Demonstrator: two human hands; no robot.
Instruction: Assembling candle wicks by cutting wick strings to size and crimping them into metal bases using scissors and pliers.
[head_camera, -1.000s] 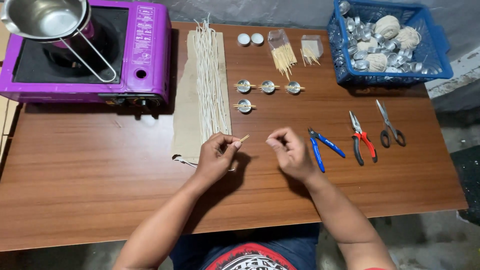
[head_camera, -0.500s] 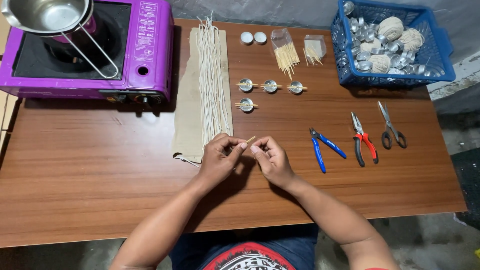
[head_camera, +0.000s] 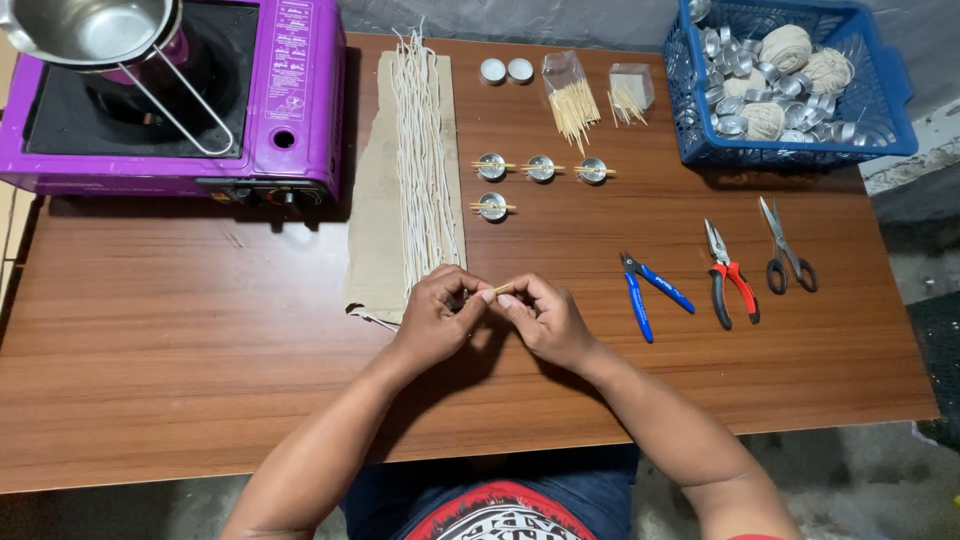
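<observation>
Both of my hands meet over the wooden table (head_camera: 200, 360), near the lower end of a row of white waxed wicks (head_camera: 420, 160) lying on a strip of cardboard (head_camera: 372, 220). My left hand (head_camera: 440, 315) and my right hand (head_camera: 540, 315) pinch a thin wooden stick (head_camera: 500, 289) between their fingertips. A wick may be held with it, but the fingers hide this. Several small metal cups (head_camera: 540, 168) with sticks laid across them sit just beyond my hands.
A purple portable stove (head_camera: 170, 100) with a steel pan (head_camera: 85, 30) stands at the back left. A blue basket (head_camera: 800, 150) of metal cups and twine balls is back right. Blue cutters (head_camera: 650, 292), red pliers (head_camera: 728, 280) and scissors (head_camera: 785, 255) lie right. Bags of sticks (head_camera: 572, 95) sit behind.
My right hand moved left and joined my left hand on the stick. The hands stay together now, with the stick end showing between the fingertips.
</observation>
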